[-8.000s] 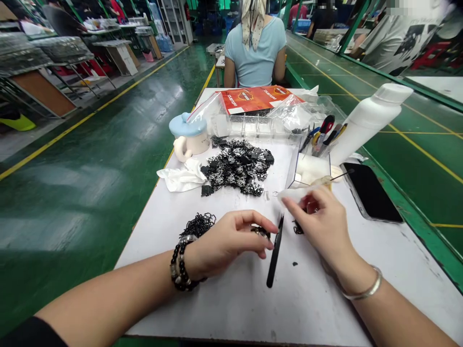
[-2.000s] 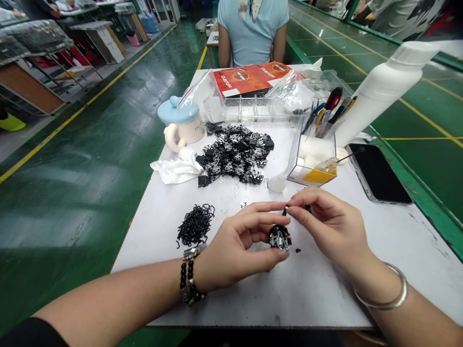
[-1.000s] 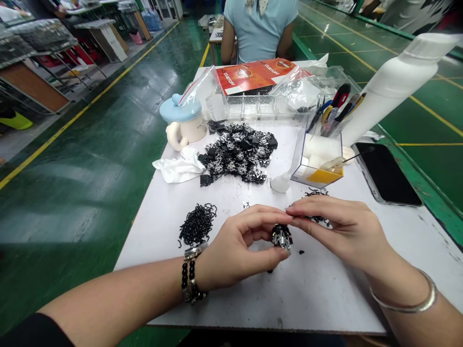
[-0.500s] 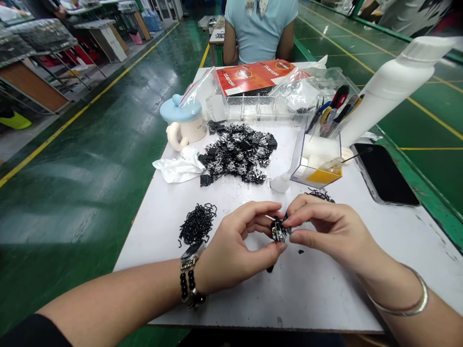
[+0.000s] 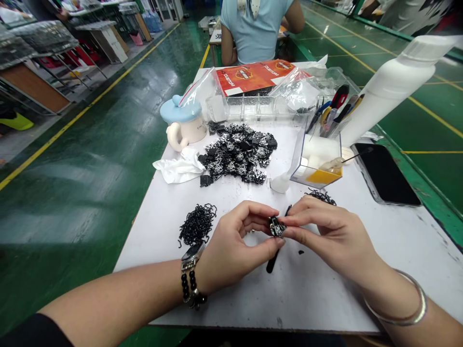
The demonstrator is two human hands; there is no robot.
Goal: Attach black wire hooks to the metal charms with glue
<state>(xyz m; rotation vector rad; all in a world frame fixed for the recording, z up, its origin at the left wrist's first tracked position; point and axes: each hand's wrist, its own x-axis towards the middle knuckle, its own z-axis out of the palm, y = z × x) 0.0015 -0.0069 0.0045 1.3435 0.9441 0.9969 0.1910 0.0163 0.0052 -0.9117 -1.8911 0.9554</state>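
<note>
Between both hands is a small black-and-silver part, too small to name by its kind. My left hand is closed on its left side, thumb below and fingers above. The fingertips of my right hand pinch its right side; whether they also hold a smaller piece cannot be made out. Beneath the hands lie black tweezers, partly covered. A heap of small black hook-shaped pieces sits left of my left hand. More black pieces lie behind my right hand. A larger pile of black-and-silver parts is farther back.
On the white table stand a lidded mug, a clear tool holder and a white bottle. A crumpled tissue and a phone lie at the sides. A person sits beyond the red card.
The tweezers lay between my hands at first. Since then both hands have come together around the small part. Over the last half second it has tilted slightly, and the person ahead has raised an arm.
</note>
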